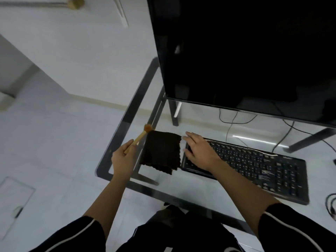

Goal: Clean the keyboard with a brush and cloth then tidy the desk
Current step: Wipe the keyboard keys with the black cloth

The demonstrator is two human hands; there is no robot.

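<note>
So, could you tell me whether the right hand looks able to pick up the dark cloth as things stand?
Probably yes: the right hand lies open on the keyboard right beside the cloth, with nothing between them.

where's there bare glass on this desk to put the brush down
Bare glass desk runs along the near edge, in front of the dark folded cloth and black keyboard; more lies between keyboard and black monitor. The left corner is crowded.

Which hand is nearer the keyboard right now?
Right. The right hand rests on the keyboard at its left end; the left hand holds the brush beyond the cloth.
</note>
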